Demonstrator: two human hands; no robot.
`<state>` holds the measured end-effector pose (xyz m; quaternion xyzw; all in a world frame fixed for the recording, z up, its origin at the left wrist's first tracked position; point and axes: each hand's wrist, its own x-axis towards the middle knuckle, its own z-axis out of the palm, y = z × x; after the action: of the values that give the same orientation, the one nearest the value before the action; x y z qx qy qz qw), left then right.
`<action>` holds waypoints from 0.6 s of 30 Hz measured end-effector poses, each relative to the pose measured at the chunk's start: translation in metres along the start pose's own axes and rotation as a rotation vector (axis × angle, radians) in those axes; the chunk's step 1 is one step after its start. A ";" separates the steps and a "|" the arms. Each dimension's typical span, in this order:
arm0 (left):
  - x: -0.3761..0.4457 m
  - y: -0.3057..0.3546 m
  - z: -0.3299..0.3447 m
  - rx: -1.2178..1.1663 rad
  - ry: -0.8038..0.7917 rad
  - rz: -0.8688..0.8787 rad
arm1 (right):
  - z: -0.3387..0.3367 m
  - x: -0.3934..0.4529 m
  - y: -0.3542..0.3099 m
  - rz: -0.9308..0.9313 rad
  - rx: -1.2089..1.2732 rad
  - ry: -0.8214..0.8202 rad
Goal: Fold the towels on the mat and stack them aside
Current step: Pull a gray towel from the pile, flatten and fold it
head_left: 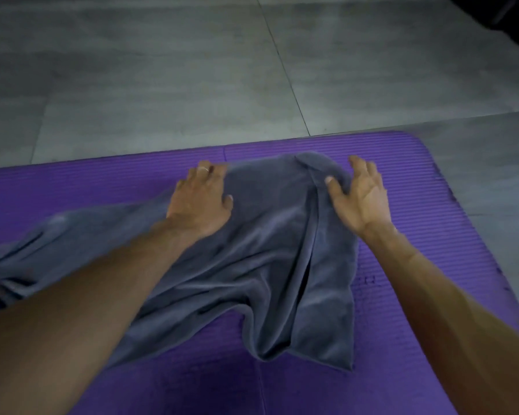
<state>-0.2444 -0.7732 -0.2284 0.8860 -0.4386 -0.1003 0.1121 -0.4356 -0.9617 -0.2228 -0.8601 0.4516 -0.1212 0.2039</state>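
A grey towel (270,250) lies rumpled on the purple mat (432,235), with one part trailing off to the left under my forearm. My left hand (200,202) rests palm down on the towel's far left part, with its fingers reaching the far edge and the thumb spread on the cloth. My right hand (361,196) is at the towel's far right corner with the palm turned inward and the fingers fairly straight. Its thumb touches the cloth beside a raised fold.
Grey floor tiles (162,85) stretch beyond the mat's far edge and to its right. A dark object (507,16) sits at the top right corner. Bare mat shows to the right of the towel and in front of it.
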 end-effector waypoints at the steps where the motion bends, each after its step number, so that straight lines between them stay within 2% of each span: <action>1: -0.015 0.006 0.004 -0.028 0.006 0.100 | 0.001 -0.013 0.003 -0.046 -0.015 -0.015; 5: -0.089 0.012 0.020 -0.029 -0.017 0.512 | 0.004 -0.071 0.021 -0.113 -0.089 -0.073; 9: -0.142 -0.006 0.038 0.083 -0.104 0.655 | 0.003 -0.140 0.033 -0.280 -0.209 -0.053; 11: -0.155 -0.016 0.046 0.182 -0.109 0.627 | 0.003 -0.177 0.035 -0.419 -0.260 -0.147; 14: -0.164 -0.017 0.049 0.147 -0.044 0.412 | 0.006 -0.215 0.038 -0.458 -0.362 -0.299; 16: -0.165 -0.009 0.048 0.109 0.005 0.365 | 0.008 -0.221 0.037 -0.447 -0.391 -0.277; 18: -0.167 0.002 0.043 0.066 0.006 0.408 | 0.001 -0.220 0.036 -0.475 -0.455 -0.213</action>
<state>-0.3573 -0.6457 -0.2558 0.7823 -0.6116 -0.0587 0.1023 -0.5857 -0.7981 -0.2457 -0.9725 0.2301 0.0290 0.0191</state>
